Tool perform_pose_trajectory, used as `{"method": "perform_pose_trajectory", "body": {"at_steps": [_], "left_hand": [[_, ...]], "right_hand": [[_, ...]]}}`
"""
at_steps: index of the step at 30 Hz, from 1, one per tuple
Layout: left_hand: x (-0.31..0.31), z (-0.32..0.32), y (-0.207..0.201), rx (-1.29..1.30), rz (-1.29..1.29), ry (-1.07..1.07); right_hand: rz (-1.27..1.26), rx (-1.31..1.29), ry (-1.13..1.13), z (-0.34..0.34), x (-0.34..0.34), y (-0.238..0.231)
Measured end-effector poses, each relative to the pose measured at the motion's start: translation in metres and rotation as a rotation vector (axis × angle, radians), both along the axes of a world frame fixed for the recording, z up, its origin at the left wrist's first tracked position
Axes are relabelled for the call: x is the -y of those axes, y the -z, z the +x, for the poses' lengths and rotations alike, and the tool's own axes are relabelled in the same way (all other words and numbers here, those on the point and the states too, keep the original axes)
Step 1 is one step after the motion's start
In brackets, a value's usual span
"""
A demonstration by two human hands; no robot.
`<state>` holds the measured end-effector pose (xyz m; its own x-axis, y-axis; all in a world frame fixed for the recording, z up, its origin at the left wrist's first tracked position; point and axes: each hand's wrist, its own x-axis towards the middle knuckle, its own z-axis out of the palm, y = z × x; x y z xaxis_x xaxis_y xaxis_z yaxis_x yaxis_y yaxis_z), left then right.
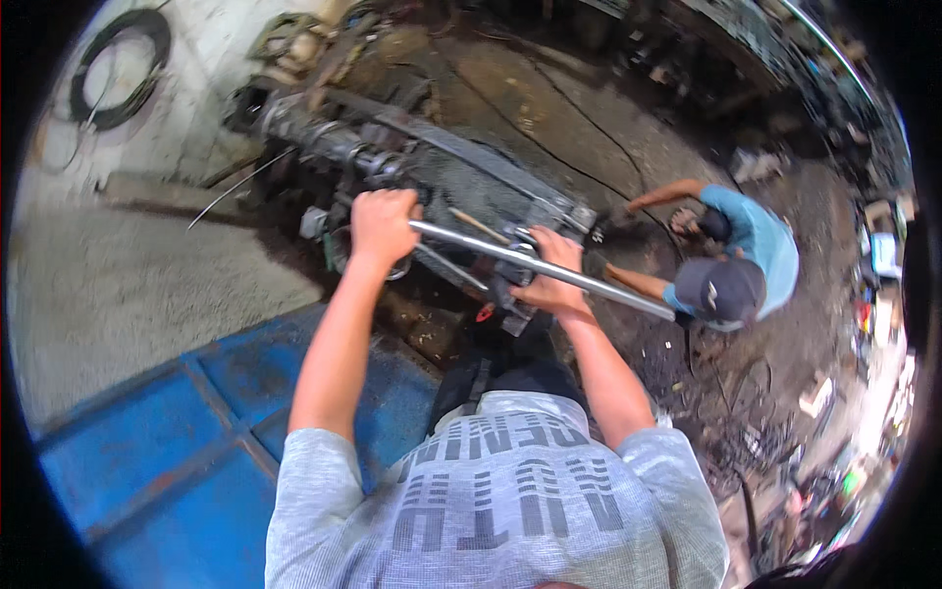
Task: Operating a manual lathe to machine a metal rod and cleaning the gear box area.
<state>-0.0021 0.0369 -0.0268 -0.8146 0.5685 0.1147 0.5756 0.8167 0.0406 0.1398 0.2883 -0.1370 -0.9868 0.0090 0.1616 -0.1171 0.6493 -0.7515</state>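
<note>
Bar of bright metal (589, 284) slants above the near edge of a long machine frame (481, 162), running past its right corner. Left grip (385, 228) is curled into a fist around the bar's left end, over the near edge of the frame. Right grip (551, 270) sits just inside the frame's right corner, thumb and fingers spread to either side of the bar, about a dark fitting (518, 259); I cannot tell whether it is closed on either one.

Beside the fitting lies a thin wooden stick (478, 225), slanting toward it, and a shorter metal rod (451, 267) slopes along the near edge, below the bar. A greasy cylindrical assembly (339, 142) occupies the frame's left end. Just off the right corner, a co-worker in a dark cap (721, 293) and blue shirt (777, 250) crouches, arms reaching toward the frame. In view, the bar's far end meets the cap; their depth apart is unclear. A blue panel (137, 432) lies off the near left corner.
</note>
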Motion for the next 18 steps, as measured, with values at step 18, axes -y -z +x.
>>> {"method": "perform_pose_trajectory", "body": {"at_steps": [18], "left_hand": [[0.287, 0.092, 0.171, 0.132, 0.864, -1.076]], "right_hand": [[-0.064, 0.276, 0.236, 0.011, 0.030, 0.000]]}}
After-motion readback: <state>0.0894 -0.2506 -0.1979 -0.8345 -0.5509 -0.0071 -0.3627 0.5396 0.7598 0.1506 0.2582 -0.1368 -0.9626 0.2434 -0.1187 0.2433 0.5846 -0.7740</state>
